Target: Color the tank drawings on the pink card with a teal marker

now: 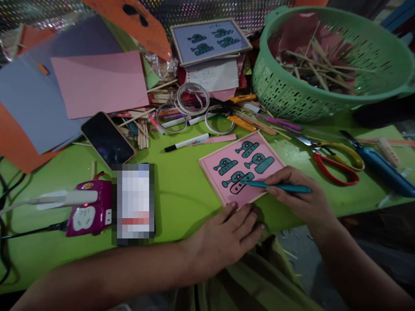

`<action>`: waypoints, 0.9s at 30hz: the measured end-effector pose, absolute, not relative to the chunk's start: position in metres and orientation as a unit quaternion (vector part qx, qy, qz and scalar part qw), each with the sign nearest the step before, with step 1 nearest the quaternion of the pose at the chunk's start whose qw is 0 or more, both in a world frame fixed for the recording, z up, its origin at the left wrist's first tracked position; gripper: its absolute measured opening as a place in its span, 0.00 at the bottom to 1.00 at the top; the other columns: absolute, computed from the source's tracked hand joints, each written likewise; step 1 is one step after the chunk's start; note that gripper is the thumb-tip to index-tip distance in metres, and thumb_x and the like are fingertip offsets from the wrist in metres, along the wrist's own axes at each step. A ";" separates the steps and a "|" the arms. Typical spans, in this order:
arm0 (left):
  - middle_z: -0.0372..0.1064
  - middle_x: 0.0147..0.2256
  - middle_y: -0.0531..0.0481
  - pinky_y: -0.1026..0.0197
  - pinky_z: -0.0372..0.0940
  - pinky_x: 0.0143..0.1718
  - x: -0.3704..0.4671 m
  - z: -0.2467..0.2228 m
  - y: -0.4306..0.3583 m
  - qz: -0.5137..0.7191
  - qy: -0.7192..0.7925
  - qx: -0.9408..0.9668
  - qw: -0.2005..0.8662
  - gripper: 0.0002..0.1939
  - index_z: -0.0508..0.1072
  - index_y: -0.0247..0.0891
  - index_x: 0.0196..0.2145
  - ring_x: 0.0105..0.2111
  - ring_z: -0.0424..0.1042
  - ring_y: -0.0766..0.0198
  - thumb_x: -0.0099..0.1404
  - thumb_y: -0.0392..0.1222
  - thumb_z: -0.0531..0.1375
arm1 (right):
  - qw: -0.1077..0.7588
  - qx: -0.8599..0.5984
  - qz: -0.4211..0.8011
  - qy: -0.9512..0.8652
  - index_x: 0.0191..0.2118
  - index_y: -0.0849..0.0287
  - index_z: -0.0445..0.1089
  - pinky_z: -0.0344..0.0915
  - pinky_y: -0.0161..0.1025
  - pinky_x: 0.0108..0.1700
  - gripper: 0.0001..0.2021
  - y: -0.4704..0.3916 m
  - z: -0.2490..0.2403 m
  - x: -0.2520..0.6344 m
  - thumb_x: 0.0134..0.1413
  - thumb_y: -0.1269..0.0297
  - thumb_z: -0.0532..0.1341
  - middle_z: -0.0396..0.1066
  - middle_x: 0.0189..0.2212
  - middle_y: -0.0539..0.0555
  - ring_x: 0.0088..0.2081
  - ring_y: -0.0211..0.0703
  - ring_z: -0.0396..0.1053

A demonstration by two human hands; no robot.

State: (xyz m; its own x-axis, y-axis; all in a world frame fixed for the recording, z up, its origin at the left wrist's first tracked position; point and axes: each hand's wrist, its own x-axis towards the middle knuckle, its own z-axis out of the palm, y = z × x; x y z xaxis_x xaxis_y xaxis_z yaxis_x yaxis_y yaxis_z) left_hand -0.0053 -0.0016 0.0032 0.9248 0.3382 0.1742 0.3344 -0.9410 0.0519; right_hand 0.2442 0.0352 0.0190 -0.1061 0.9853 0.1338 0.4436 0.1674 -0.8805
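The desk (181, 185) has a bright green surface. Near its front edge lies a pink card (228, 163) with a thin frame and four drawings. On the left part of the desk there are a purple socket block (103, 199), a black phone (107, 139) and, in front of this phone, another phone (135, 203) with a blurred screen. One black-and-white marker (187, 142) lies behind the card. The right part carries a green basket (300, 97), at the far edge, and red-and-yellow scissors (319, 147).
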 end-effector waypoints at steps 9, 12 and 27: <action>0.69 0.65 0.47 0.51 0.60 0.65 -0.005 0.004 -0.002 0.108 0.179 0.978 0.007 0.22 0.69 0.41 0.66 0.65 0.68 0.56 0.78 0.40 0.53 | 0.392 -0.544 0.359 -0.649 0.33 0.50 0.77 0.73 0.38 0.30 0.07 0.033 0.017 0.246 0.58 0.56 0.71 0.78 0.28 0.51 0.29 0.44 0.77; 0.68 0.66 0.46 0.51 0.60 0.65 -0.005 0.003 -0.002 0.102 0.176 0.979 0.009 0.22 0.67 0.40 0.67 0.65 0.67 0.56 0.78 0.40 0.53 | 0.393 -0.543 0.363 -0.647 0.33 0.50 0.77 0.74 0.38 0.32 0.07 0.033 0.018 0.245 0.58 0.56 0.71 0.78 0.28 0.51 0.30 0.44 0.78; 0.63 0.68 0.40 0.48 0.57 0.65 -0.006 0.004 -0.002 0.052 0.156 0.986 0.018 0.26 0.62 0.37 0.70 0.67 0.65 0.53 0.78 0.40 0.54 | 0.393 -0.558 0.360 -0.636 0.33 0.52 0.77 0.73 0.38 0.29 0.11 0.031 0.014 0.248 0.58 0.52 0.71 0.78 0.28 0.52 0.28 0.44 0.77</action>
